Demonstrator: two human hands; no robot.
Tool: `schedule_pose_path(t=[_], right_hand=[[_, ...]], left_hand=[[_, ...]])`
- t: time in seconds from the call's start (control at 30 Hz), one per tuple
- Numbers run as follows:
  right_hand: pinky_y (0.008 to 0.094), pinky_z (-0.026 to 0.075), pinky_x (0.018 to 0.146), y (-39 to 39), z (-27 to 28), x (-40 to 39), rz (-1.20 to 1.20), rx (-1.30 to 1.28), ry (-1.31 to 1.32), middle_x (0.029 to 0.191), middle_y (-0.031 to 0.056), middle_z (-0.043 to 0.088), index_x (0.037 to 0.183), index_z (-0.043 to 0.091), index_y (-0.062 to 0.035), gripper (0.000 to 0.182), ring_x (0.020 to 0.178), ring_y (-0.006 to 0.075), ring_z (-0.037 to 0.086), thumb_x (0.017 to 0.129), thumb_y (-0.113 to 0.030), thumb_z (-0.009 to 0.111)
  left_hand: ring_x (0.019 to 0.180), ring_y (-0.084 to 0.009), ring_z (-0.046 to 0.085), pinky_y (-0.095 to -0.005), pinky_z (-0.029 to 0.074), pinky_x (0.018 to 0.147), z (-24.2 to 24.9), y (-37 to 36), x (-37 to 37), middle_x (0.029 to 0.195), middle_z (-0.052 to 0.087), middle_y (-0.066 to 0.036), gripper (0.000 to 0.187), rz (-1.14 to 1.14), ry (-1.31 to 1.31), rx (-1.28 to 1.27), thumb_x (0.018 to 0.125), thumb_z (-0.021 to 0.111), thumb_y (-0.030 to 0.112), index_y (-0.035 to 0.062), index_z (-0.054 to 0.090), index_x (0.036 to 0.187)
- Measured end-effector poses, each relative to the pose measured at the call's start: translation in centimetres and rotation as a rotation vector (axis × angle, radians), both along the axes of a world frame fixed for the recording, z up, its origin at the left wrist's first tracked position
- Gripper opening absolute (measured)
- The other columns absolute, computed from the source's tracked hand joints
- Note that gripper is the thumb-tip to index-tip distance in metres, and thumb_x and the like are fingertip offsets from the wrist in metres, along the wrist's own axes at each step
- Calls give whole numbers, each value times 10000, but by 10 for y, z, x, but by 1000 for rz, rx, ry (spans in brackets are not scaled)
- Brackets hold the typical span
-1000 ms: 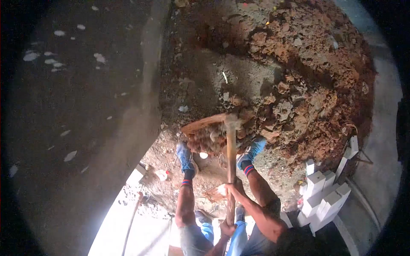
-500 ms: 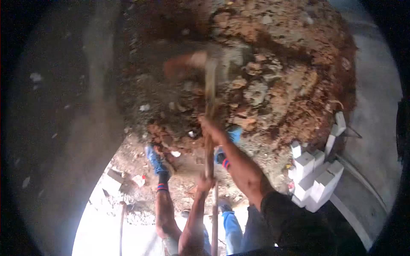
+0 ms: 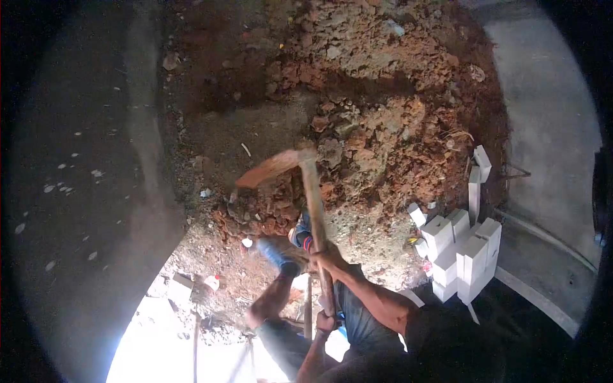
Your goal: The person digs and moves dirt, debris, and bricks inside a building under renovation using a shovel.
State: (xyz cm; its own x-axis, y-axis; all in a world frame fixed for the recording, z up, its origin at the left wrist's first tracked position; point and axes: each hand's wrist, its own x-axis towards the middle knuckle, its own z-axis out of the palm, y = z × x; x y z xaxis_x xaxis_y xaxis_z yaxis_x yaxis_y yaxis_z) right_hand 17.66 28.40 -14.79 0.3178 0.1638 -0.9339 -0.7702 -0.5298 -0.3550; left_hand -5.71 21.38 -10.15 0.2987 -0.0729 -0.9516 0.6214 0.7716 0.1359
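A heap of red earth [image 3: 383, 108] fills the ground ahead of you; stacked white blocks [image 3: 463, 252] stand to its right; your hoe [image 3: 300, 191] has its blade at the heap's near edge; your right hand [image 3: 329, 258] grips mid-handle, your left hand [image 3: 324, 321] closed near its end.

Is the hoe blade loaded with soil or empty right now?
Empty: the hoe blade shows a bare flat face, with the loose soil lying beneath it.

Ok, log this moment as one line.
tool: hoe blade up over red soil heap | right hand mid-handle | left hand handle end | white blocks at right
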Motion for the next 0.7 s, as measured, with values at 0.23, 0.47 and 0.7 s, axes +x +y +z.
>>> schedule_pose_path(t=[0.23, 0.47, 0.7], right_hand=[[310, 435, 414, -17, 22, 58, 47, -160, -721, 588, 67, 542, 828, 522, -41, 199, 466, 161, 540, 667, -43, 641], [353, 438, 478, -38, 19, 75, 342, -437, -708, 639, 63, 560, 789, 573, -29, 197, 580, 184, 579, 704, -192, 641], [376, 475, 655, -116, -55, 59, 592, -532, -420, 930, 200, 606, 999, 533, 1, 531, 802, 298, 622, 594, -286, 720]], left_hand=[[546, -181, 605, -293, 460, 479, 50, 40, 89, 630, 605, -96, 302, -296, -102, 242, 649, 679, 195, -11, 544, 824], [449, -174, 552, -331, 439, 398, 84, 37, 139, 570, 557, -80, 240, -25, -111, -42, 636, 685, 77, -10, 508, 773], [450, -154, 534, -306, 414, 381, 3, -93, 97, 564, 542, -75, 236, 8, -30, 112, 630, 667, 99, -13, 526, 782]])
